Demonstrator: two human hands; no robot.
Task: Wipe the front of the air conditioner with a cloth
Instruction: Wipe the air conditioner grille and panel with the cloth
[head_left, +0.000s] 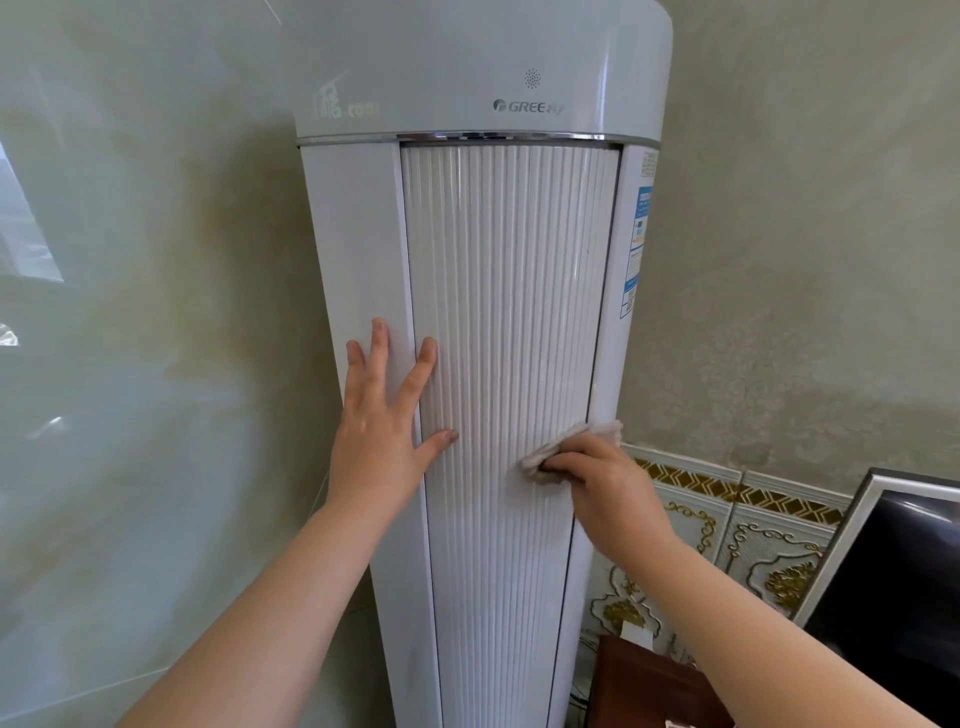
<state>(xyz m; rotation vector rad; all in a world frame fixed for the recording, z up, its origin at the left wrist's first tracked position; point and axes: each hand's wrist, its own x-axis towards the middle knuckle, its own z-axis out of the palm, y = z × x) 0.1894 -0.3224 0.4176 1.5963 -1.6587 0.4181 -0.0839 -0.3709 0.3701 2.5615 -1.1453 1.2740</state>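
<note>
So here's where I'm at with the Gree floor-standing air conditioner (483, 218). It's a tall white column standing in the corner, and the part I care about is the ribbed front panel (509, 312), the one with all the fine vertical grooves running top to bottom. That long axis is basically the whole story: the grooves go straight up and down, so I reckon strokes should follow them rather than cut across.

My right hand (605, 493) has the cloth (571, 447), a small whitish rag, bunched up with the fingers curled over it and pressed against the right side of the ribbed panel, about mid-height, right next to the panel's right edge. The fingertips are mostly buried in the cloth so I can't see each one clearly.

My left hand (382, 431) is bare and flat on the unit, fingers spread wide. The palm sits on the smooth left side strip (358, 249), and the index finger and thumb reach over the seam onto the ribs. Looks like it's just bracing the cabinet.

So the right hand is the one on the job. From the cloth, most of the unwiped-looking ribbed surface lies up and to the left, plus a long stretch below. The glossy top section with the logo (527, 106) sits well above both hands.
</note>
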